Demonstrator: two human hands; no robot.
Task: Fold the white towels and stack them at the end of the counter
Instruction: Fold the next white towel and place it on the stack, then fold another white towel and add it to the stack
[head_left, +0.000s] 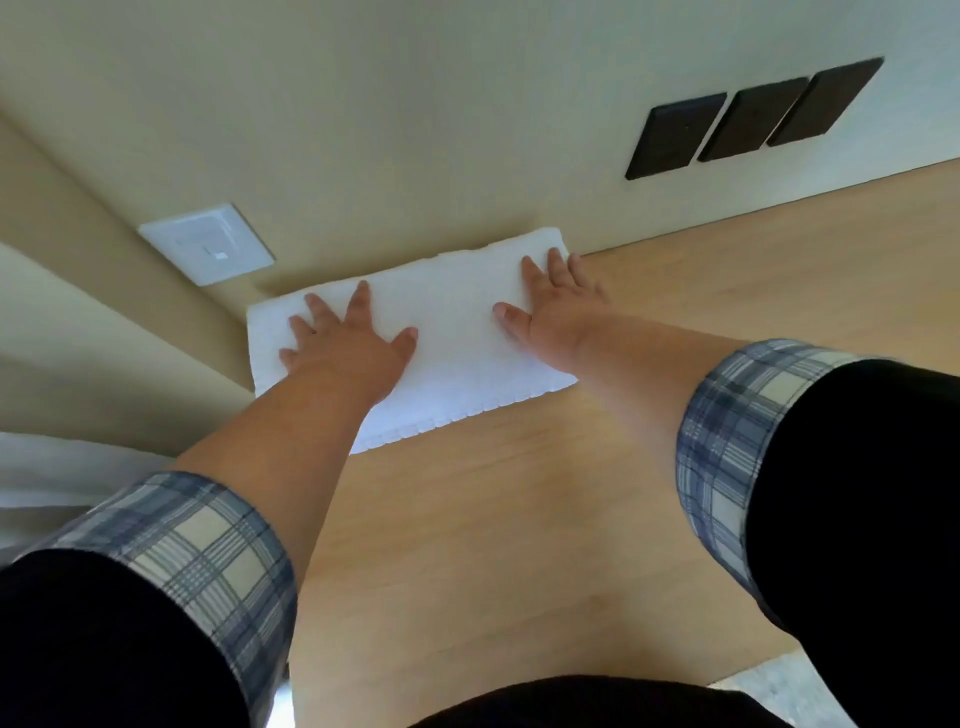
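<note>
On the wooden desk (519, 519), the left grip (345, 345) and right grip (553, 306) press flat, fingers spread, on a folded white towel (452, 338) lying against the wall (415, 130). Soft, light and limp, I judge; best lifted under both short ends.

I note a light wood-grain counter (519, 519) meeting a beige wall (415, 130) along its far edge. On that wall I see a white switch plate (207, 244) at left and three dark rectangular plates (753, 119) in a row at right. Grey floor (789, 686) shows at lower right. Light is soft and even.
</note>
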